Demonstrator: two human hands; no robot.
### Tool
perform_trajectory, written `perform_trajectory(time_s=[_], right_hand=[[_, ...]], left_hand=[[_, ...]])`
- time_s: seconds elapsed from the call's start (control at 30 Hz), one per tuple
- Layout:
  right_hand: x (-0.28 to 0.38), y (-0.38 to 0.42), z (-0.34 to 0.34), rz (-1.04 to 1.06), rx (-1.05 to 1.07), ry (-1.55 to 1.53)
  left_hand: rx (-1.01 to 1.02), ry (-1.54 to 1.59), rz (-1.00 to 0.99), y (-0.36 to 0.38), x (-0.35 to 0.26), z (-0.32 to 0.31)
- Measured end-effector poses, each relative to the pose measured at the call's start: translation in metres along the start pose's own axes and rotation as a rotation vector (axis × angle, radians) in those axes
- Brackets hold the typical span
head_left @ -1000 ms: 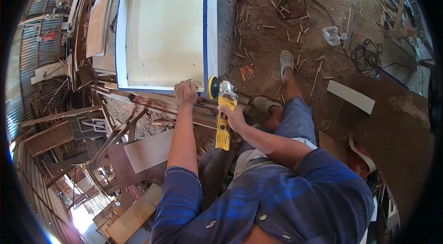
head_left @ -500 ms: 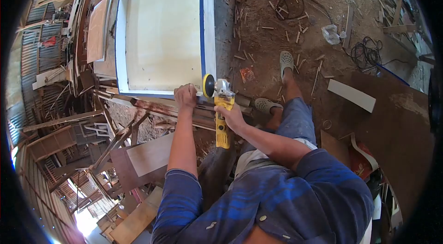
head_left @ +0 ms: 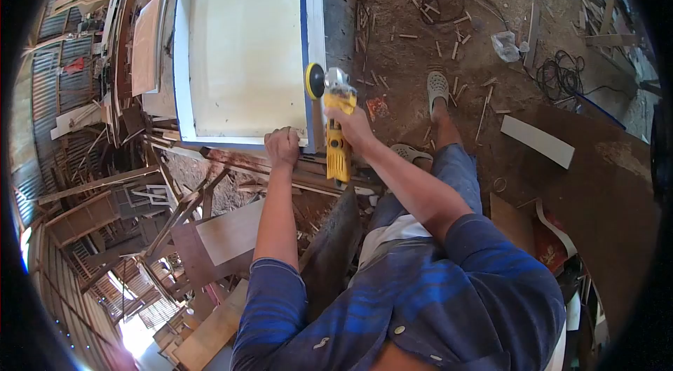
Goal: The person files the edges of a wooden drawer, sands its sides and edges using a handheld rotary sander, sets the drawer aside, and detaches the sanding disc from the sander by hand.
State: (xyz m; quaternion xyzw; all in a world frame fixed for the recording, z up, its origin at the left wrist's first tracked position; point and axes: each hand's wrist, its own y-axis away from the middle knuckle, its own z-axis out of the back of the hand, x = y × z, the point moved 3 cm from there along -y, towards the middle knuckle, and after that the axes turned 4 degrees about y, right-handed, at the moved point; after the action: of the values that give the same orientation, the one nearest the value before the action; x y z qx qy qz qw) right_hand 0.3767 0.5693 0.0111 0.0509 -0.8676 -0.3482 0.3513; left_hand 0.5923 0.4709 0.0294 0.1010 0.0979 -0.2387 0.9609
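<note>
A large shallow white box point(head_left: 183, 62) with blue edges and a cream inner panel lies in front of me. My left hand point(head_left: 282, 145) is closed over its near edge, close to the near right corner, fingers curled on the rim. In my right hand point(head_left: 350, 127) is a yellow angle grinder point(head_left: 337, 153), gripped round its body, with its grey metal head pointing away from me. The grinder's round pad point(head_left: 315, 81), yellow at the edge and black behind, stands on edge right at the box's right-hand blue rim.
Wood offcuts point(head_left: 406, 36) litter the dirt floor on the right, with a coiled black cable point(head_left: 561, 75) and a plastic bag point(head_left: 505, 46). Boards point(head_left: 144, 48) lean left of the box. Timber beams lie under its near edge. A white strip point(head_left: 537, 141) lies at right.
My right hand has moved the grinder forward, away from me, along the box's right rim. My left hand stays on the near edge.
</note>
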Motion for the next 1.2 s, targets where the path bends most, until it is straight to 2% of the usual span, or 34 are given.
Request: perform_trajectory(time_s=[0.17, 0.23, 0.33, 0.43, 0.57, 0.6, 0.73, 0.83, 0.93, 1.03, 1.07, 1.2], right_hand=[[0.021, -0.008, -0.001, -0.092, -0.005, -0.063], [0.004, -0.008, 0.003, -0.084, 0.000, -0.040], [-0.028, 0.003, 0.005, 0.120, 0.010, 0.075], [-0.061, 0.028, 0.010, -0.018, 0.004, 0.104], [-0.086, 0.064, 0.010, -0.074, 0.057, 0.029], [-0.100, 0.067, 0.009, 0.041, 0.039, 0.042], [-0.115, 0.093, 0.015, 0.011, 0.023, 0.126], [-0.127, 0.087, 0.018, 0.037, -0.001, 0.066], [-0.135, 0.066, 0.029, -0.116, -0.034, -0.006], [-0.134, 0.047, 0.036, -0.129, -0.016, -0.060], [-0.132, 0.037, 0.036, -0.057, -0.027, -0.006], [-0.110, 0.002, 0.039, 0.017, -0.044, 0.075]], left_hand=[[-0.026, 0.044, -0.028, -0.001, 0.000, 0.001], [-0.022, 0.040, -0.033, -0.001, 0.002, 0.000], [-0.012, 0.023, -0.034, -0.001, 0.005, -0.004], [-0.033, 0.016, -0.029, 0.000, 0.001, -0.003], [-0.035, -0.002, -0.035, 0.000, 0.000, -0.002], [-0.030, -0.020, -0.037, 0.001, 0.000, -0.003], [-0.022, -0.003, -0.032, 0.001, -0.003, -0.002], [-0.023, -0.003, -0.034, 0.003, -0.002, -0.002], [-0.037, -0.015, -0.055, 0.000, -0.001, -0.003], [-0.058, 0.002, -0.056, 0.000, -0.004, 0.000], [-0.043, -0.001, -0.046, 0.001, -0.004, 0.000], [-0.002, 0.020, -0.022, 0.001, -0.006, 0.002]])
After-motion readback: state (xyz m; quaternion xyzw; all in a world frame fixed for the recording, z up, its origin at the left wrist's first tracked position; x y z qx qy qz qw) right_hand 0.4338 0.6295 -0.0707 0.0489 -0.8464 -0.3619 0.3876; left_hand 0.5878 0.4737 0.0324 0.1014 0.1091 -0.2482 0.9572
